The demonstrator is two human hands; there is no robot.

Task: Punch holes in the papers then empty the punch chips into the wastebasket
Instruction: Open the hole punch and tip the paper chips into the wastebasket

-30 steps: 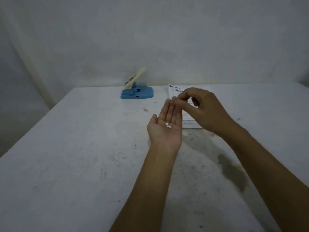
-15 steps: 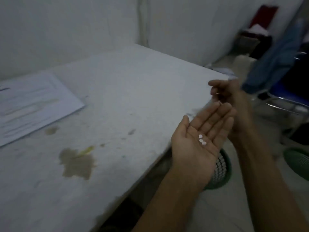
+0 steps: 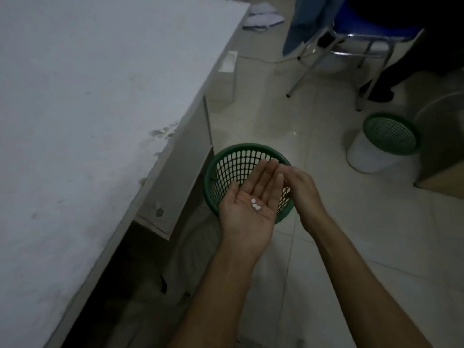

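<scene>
Room: dim, pale tiled floor (image 3: 339, 222), with the white desk (image 3: 88, 109) filling the left of my view.
Basket: green mesh wastebasket (image 3: 227, 172) stands on the floor just beside the desk's near right corner.
Left hand (image 3: 251, 209): palm up and flat, fingers spread open, held over the basket's near rim.
Chips: three small white paper chips (image 3: 255, 204) lie on my left palm, touching or nearly touching one another.
Right hand (image 3: 301, 189): just right of the left, over the basket's right rim; fingertips sit behind the left fingers, so I cannot tell whether they pinch anything.
Second bin: white bin with a green mesh lid (image 3: 390, 138) stands well apart, to the right.
Chair: blue chair on metal legs (image 3: 351, 31) at the far right, with loose sheets (image 3: 263, 18) on the floor beyond the desk's far right corner.
</scene>
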